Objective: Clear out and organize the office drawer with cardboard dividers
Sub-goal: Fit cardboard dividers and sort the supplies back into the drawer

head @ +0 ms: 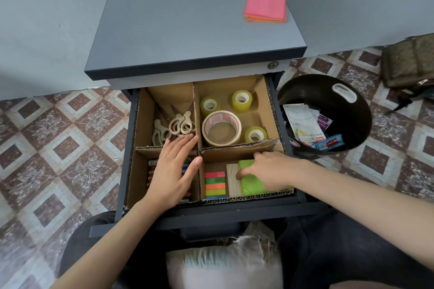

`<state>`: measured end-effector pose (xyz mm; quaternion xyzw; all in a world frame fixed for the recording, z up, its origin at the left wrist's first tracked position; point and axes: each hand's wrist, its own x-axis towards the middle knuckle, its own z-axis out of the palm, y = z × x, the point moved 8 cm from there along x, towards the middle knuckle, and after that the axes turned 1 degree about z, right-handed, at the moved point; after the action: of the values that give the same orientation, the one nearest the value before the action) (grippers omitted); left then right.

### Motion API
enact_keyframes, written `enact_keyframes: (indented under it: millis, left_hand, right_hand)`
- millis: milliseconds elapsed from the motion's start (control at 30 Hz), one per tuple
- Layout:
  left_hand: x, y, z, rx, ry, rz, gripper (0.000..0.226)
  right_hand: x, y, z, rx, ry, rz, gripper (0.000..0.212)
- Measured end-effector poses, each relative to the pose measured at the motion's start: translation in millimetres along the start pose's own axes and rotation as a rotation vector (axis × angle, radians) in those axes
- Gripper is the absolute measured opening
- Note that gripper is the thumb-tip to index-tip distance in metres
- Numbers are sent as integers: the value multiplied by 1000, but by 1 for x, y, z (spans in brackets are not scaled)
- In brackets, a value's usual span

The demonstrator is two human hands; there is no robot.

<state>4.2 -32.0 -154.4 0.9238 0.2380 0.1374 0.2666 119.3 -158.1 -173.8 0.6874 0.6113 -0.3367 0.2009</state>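
The open drawer holds cardboard dividers that split it into four compartments. Back left holds beige scissors. Back right holds a large tape roll and three small yellowish rolls. Batteries lie in the front left, under my left hand, which rests flat with straight fingers over the centre divider. In the front right, my right hand grips a green sticky-note pad beside a wood-coloured pad and coloured index tabs.
A pink sticky-note pad lies on the grey cabinet top. A black bin with paper scraps stands right of the drawer. A brown bag leans at the far right. Patterned floor tiles surround the cabinet; my lap is below.
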Motion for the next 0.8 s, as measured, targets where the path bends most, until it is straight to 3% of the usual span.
enact_keyframes:
  millis: [133,267,400,600,800]
  left_hand:
    - [-1,0,0,19,-3,-1,73]
    - [-1,1,-1,25,4,9,76]
    - [-1,2,-3,27,12,10,79]
    - [-1,3,-2,59,0,-2,67]
    - [-1,4,-2,100,-31,-24,73]
  right_hand:
    - [-5,-1,-4,1,-35,4,82]
    - [-9,-4,-12,32,44,31,83]
    - [-8,-4,-9,24,111,59,69]
    - [-7,-7,-13,-10,131,109,57]
    - [-1,-14,-5,-297,-79,332,49]
